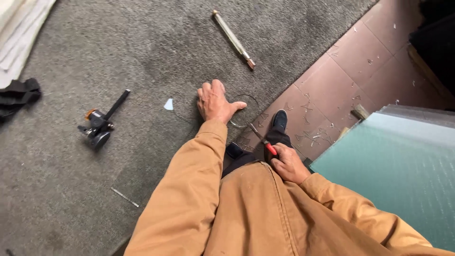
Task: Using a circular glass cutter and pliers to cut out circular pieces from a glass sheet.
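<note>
Near the middle of the frame the left hand [215, 101] lies flat, palm down, on the grey carpeted table [71, 180], fingers together and thumb stretched toward a round glass disc [243, 110] just to its right; the thumb tip touches or overlaps the disc's edge, and the disc reaches close to the edge of the carpet. Below and to the right, the right hand [288, 163] is closed around the red handle of a pair of pliers [261, 138], whose dark metal tip points up and left toward the disc without clearly reaching it. Both arms wear tan sleeves, and a dark shoe [279, 120] stands on the reddish tiled floor [350, 71], which is littered with small glass chips. At centre top a long slim glass cutter [233, 40] with a brass-coloured head lies diagonally on the carpet, well apart from the hands. At the left sits a black tool with an orange part [100, 124], and between it and the left hand lies a small pale shard [168, 105]. A thin glass strip [125, 197] lies lower left. A frosted greenish glass sheet [398, 170] fills the lower right.
</note>
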